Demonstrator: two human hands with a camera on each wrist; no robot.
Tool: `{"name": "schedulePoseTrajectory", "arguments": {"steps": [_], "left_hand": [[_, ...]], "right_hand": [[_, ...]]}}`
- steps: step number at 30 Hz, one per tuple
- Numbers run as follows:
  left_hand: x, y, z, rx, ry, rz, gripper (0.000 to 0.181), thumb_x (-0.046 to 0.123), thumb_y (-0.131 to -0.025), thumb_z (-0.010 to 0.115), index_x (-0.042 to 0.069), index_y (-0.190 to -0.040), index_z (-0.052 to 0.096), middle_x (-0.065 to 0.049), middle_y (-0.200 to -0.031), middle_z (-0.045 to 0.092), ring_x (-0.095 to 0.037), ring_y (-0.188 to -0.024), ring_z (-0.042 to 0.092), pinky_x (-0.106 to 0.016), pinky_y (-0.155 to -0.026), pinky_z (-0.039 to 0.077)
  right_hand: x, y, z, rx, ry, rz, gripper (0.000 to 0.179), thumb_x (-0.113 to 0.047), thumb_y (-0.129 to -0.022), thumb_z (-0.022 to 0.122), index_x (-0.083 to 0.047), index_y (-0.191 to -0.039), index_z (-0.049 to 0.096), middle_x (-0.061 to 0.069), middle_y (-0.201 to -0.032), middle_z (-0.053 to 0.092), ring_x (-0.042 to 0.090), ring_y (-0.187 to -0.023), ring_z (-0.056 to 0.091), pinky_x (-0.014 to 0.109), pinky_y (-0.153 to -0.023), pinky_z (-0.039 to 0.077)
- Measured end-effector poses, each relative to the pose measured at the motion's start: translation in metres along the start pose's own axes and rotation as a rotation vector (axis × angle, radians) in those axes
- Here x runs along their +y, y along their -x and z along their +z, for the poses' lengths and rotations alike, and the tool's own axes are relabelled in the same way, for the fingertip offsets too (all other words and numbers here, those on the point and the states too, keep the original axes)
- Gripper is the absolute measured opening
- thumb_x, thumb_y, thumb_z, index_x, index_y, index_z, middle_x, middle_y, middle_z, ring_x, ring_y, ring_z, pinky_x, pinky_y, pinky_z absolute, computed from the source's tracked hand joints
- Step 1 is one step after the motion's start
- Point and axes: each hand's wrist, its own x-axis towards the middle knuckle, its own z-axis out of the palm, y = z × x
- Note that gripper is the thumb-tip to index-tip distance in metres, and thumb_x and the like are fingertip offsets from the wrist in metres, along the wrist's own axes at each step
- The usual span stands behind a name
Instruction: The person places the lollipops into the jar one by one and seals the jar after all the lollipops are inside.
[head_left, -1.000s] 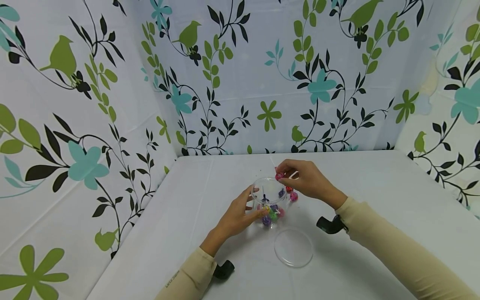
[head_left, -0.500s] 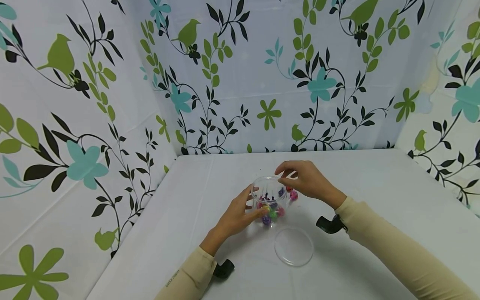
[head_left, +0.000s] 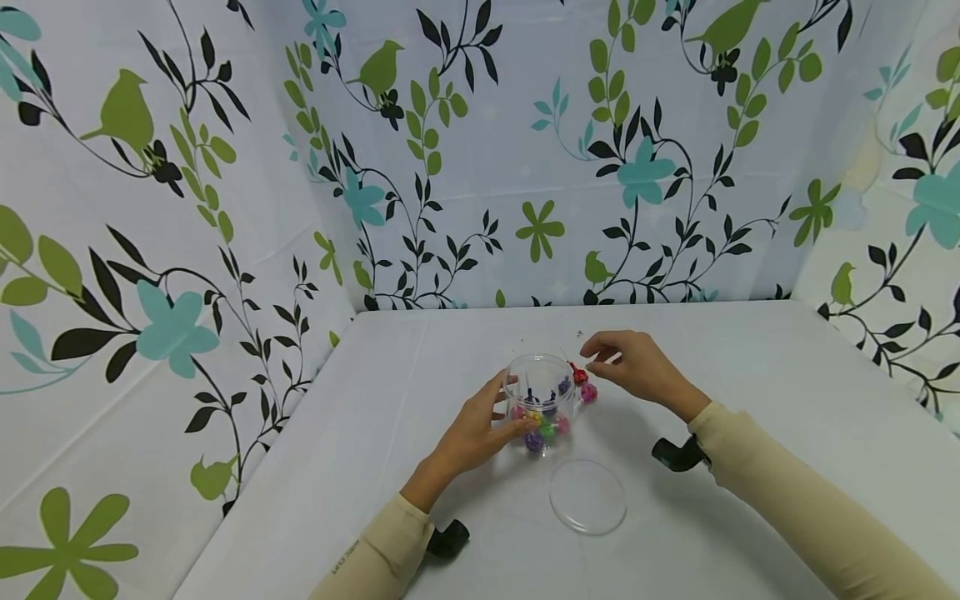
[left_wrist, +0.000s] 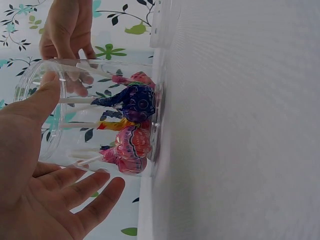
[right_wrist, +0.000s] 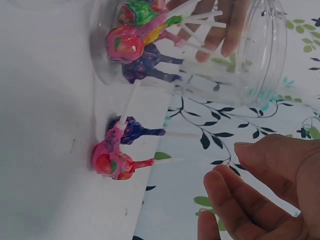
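Observation:
My left hand point(head_left: 471, 429) grips a clear jar point(head_left: 538, 379) by its side, the thumb across the front and fingers behind. The jar stands upright and uncovered, with several wrapped lollipops point(left_wrist: 132, 145) inside, sticks up. Just right of it lie a red lollipop point(head_left: 579, 375) and a pink lollipop point(head_left: 588, 392); a purple lollipop point(right_wrist: 131, 131) is by them in the right wrist view. My right hand point(head_left: 633, 362) hovers beside these loose lollipops, thumb and fingertips apart, with no lollipop visible between them.
A clear round lid point(head_left: 588, 497) lies flat on the white table point(head_left: 420, 367) in front of the jar. Patterned cloth point(head_left: 465, 167) hangs behind the table and along both sides.
A second ago my right hand held a pink lollipop over the jar's mouth. That lollipop left the fingers, and the hand has moved right toward the loose ones. My left hand stays still.

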Motion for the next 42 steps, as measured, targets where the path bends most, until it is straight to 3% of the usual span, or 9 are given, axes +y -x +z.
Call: {"name": "schedulePoseTrajectory", "arguments": {"steps": [17,28,42], "left_hand": [[0.0,0.0,0.0,-0.007,0.002,0.011,0.091,0.039,-0.096,0.077,0.009,-0.165,0.025,-0.016,-0.156,0.046,-0.029,-0.138,0.051,-0.043,-0.101,0.054],[-0.001,0.0,0.0,-0.005,0.009,0.008,0.089,0.04,-0.097,0.076,0.011,-0.165,0.025,-0.013,-0.156,0.047,-0.031,-0.138,0.051,-0.043,-0.102,0.054],[0.0,0.001,-0.001,-0.003,-0.008,-0.001,0.091,0.039,-0.096,0.077,0.012,-0.165,0.024,-0.011,-0.156,0.047,-0.028,-0.138,0.051,-0.042,-0.102,0.054]], "right_hand": [[0.036,0.004,0.018,-0.064,0.009,0.081,0.019,-0.001,-0.094,0.074,0.001,-0.113,0.074,0.014,-0.111,0.073,0.027,-0.097,0.068,0.047,-0.085,0.06],[0.041,0.003,0.029,-0.095,-0.04,0.091,0.022,0.001,-0.093,0.075,-0.001,-0.115,0.075,0.015,-0.114,0.074,0.03,-0.1,0.068,0.049,-0.088,0.059],[0.047,0.005,0.037,-0.096,-0.059,0.116,0.019,0.002,-0.091,0.076,-0.005,-0.109,0.078,0.011,-0.113,0.075,0.028,-0.097,0.068,0.041,-0.081,0.056]]}}
